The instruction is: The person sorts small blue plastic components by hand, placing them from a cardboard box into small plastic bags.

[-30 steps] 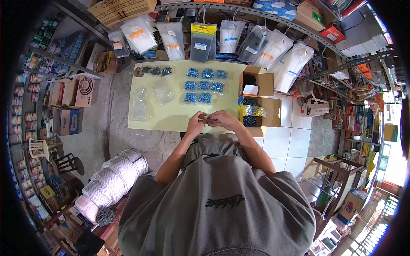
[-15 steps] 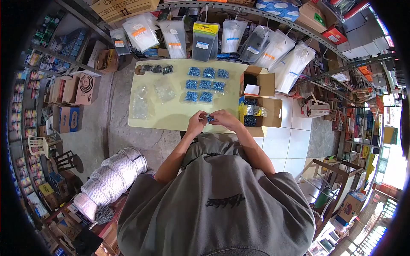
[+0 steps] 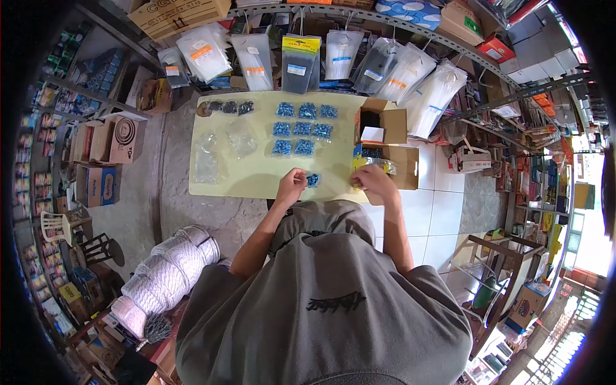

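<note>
My left hand [image 3: 292, 183] pinches a small clear bag of blue pieces [image 3: 312, 179] just above the near edge of the pale yellow table [image 3: 256, 176]. My right hand [image 3: 373, 179] is apart from it, at the table's right corner. It rests against an open cardboard box [image 3: 403, 168] that holds dark and yellow packs. Its fingers are curled and I cannot see what is in them. Several filled bags of blue pieces [image 3: 301, 128] lie in rows on the table beyond my hands.
Empty clear bags [image 3: 208, 157] lie on the table's left part and dark packets [image 3: 228, 107] at its far left corner. A second open box [image 3: 382, 122] stands behind the first. Bags of cable ties [image 3: 298, 61] hang at the back. A white roll [image 3: 167, 276] lies at my left.
My right hand has let go of the small bag and moved right to the open box. My left hand keeps the bag in about the same place.
</note>
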`<move>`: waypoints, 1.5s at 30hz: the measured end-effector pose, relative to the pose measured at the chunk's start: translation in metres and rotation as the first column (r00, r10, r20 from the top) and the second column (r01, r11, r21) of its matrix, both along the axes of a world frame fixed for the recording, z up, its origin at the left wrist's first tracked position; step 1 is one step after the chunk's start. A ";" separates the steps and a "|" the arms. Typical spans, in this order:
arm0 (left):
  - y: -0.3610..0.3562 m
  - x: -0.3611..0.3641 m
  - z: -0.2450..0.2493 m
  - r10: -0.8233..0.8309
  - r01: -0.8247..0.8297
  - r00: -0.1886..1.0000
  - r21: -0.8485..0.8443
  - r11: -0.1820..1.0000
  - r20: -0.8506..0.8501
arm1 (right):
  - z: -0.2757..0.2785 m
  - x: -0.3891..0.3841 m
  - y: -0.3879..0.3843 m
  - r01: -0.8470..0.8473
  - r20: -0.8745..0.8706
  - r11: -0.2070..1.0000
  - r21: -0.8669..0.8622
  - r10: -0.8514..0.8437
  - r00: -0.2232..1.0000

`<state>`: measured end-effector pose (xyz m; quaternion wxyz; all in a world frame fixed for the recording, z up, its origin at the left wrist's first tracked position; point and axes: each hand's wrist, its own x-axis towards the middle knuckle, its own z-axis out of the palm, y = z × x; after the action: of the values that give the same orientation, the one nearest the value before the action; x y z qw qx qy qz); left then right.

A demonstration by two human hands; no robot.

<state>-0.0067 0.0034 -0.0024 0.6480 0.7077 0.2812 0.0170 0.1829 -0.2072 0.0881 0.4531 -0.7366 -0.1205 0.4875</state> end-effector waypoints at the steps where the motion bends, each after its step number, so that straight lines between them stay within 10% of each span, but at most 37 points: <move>1: 0.000 0.002 0.000 0.017 -0.018 0.999 -0.020 1.000 -0.031 | 0.000 0.010 -0.012 -0.112 0.183 0.967 -0.228 0.156 0.971; 2: -0.001 0.004 0.001 0.032 -0.034 0.998 -0.039 0.999 -0.061 | -0.001 0.015 -0.022 -0.167 0.316 0.872 -0.460 0.337 0.887; 9: 0.001 0.009 -0.003 -0.007 0.008 0.998 0.004 1.000 -0.070 | -0.076 0.015 -0.033 -0.005 0.696 0.902 -0.432 0.336 0.635; 17: -0.001 0.004 0.005 0.076 -0.078 0.996 -0.039 0.996 -0.056 | -0.124 0.025 -0.033 -0.162 0.644 0.826 -0.541 0.530 0.552; 35: 0.003 0.004 0.011 0.059 -0.058 0.992 0.005 0.998 -0.109 | -0.072 0.029 -0.026 0.016 0.737 0.917 -0.399 0.310 0.601; 38: 0.004 -0.001 0.010 0.061 -0.065 0.992 -0.036 0.997 -0.112 | -0.037 0.023 -0.031 0.003 0.654 0.975 -0.223 0.147 0.742; 40: 0.002 -0.003 0.006 0.077 -0.081 0.992 -0.040 0.996 -0.104 | -0.035 0.025 -0.044 0.201 0.239 0.980 0.005 -0.196 0.951; 45: -0.001 -0.004 0.004 0.072 -0.077 0.993 -0.053 0.996 -0.098 | -0.021 0.015 -0.061 0.605 -0.284 0.775 0.181 -0.548 0.787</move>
<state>-0.0108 0.0025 0.0012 0.6525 0.6780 0.3385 -0.0010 0.1982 -0.2684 0.0669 0.6848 -0.6139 0.0986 0.3801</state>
